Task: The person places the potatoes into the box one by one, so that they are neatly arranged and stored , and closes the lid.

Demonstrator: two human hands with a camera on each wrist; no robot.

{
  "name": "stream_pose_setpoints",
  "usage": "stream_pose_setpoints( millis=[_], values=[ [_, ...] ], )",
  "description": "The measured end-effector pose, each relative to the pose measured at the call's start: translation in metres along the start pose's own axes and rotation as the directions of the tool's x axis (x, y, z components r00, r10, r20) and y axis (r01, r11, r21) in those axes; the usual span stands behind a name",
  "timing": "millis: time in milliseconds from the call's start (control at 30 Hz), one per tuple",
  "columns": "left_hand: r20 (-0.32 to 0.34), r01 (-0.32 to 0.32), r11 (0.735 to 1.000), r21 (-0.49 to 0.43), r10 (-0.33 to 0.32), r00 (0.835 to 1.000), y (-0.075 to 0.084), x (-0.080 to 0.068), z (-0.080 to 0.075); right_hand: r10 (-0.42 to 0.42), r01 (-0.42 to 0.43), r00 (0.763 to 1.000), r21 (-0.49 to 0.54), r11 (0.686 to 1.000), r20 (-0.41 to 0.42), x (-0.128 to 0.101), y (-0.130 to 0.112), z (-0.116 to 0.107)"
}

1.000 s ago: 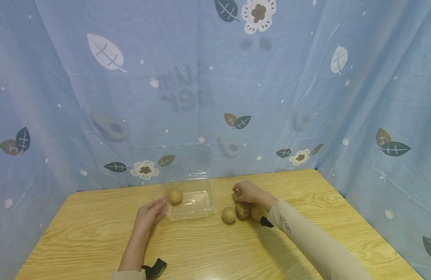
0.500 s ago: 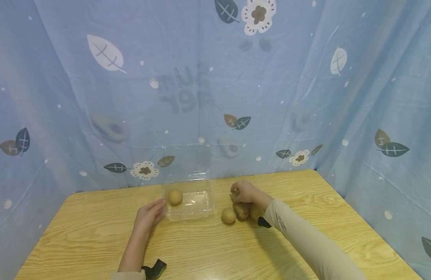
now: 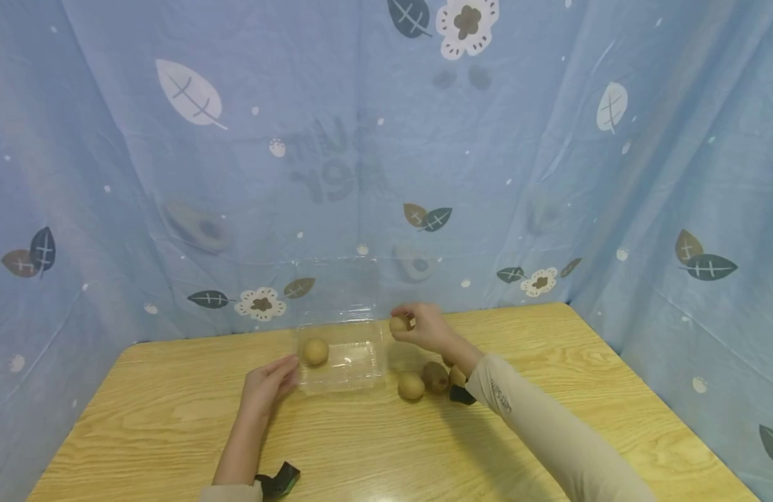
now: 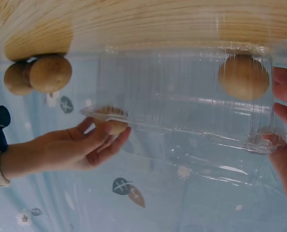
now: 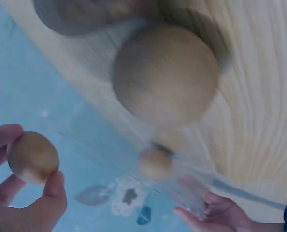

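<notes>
Hands first, nearest to the camera: left hand [image 3: 268, 385] rests on the wooden table [image 3: 173, 432], fingers relaxed and nearly straight, tips touching the near-left corner of the clear plastic box [image 3: 342, 355]. Not gripping it. Right hand [image 3: 424, 326] is raised just off the box's right edge, thumb and fingertips pinching one kiwi [image 3: 398, 324]; the right wrist view confirms the pinch, kiwi [image 5: 33, 157] between thumb and fingers.

Count: five kiwis in all. One in the right hand, one inside the box [image 3: 315, 351] at its left end, three loose on the table [image 3: 411, 385] right of the box, near its front corner.

Hard to read: the third loose kiwi is partly behind the right sleeve [image 3: 537, 425]. Box lid [image 3: 336, 286] stands open behind the box, nearly invisible against the blue curtain [image 3: 550, 139]. A dark wrist strap [image 3: 280, 481] is cut off at bottom.
</notes>
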State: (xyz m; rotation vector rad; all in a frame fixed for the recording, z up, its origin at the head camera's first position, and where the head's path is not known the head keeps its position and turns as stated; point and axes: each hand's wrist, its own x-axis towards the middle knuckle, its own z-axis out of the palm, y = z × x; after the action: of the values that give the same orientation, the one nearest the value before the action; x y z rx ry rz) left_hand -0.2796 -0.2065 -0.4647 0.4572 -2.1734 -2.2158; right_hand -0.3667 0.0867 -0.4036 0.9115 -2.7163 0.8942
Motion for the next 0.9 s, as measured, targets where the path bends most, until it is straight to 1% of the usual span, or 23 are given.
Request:
stream_pose_setpoints(
  millis=[100,267,333,500,633,733,800,900],
  values=[
    [-0.013,0.005,1.000,-0.022,-0.006,1.000,0.000,0.001,0.000,0.011,-0.012,1.000,0.029,1.000,0.018,0.002,-0.011,0.006],
    [-0.002,0.009,0.999,-0.050,-0.009,1.000,-0.001,0.000,-0.001,0.018,-0.022,0.998,0.086,0.996,0.056,0.006,-0.025,0.018],
    [0.002,0.008,0.998,-0.056,-0.008,1.000,0.000,-0.001,-0.002,-0.002,-0.003,0.998,0.084,0.996,0.063,0.009,-0.030,0.024],
    [0.006,0.007,0.998,-0.062,-0.007,1.000,0.001,-0.001,-0.003,-0.044,0.041,0.996,0.040,0.998,0.071,0.020,-0.037,0.041],
    [0.020,0.017,0.998,-0.066,-0.015,1.000,0.000,0.001,-0.002,-0.046,0.045,0.996,0.015,0.999,0.078,0.027,-0.042,0.055],
    [0.022,0.025,0.998,-0.056,-0.024,0.999,-0.001,0.001,-0.002,-0.038,0.037,0.994,0.003,0.999,0.103,0.031,-0.044,0.066],
    [0.018,0.031,0.998,-0.057,-0.030,0.999,-0.001,0.001,-0.002,-0.015,0.016,0.992,-0.007,1.000,0.123,0.033,-0.046,0.073],
    [0.020,0.032,0.997,-0.064,-0.031,0.999,0.000,0.000,-0.002,0.021,-0.019,0.991,-0.014,1.000,0.130,0.035,-0.048,0.080]
  ],
)
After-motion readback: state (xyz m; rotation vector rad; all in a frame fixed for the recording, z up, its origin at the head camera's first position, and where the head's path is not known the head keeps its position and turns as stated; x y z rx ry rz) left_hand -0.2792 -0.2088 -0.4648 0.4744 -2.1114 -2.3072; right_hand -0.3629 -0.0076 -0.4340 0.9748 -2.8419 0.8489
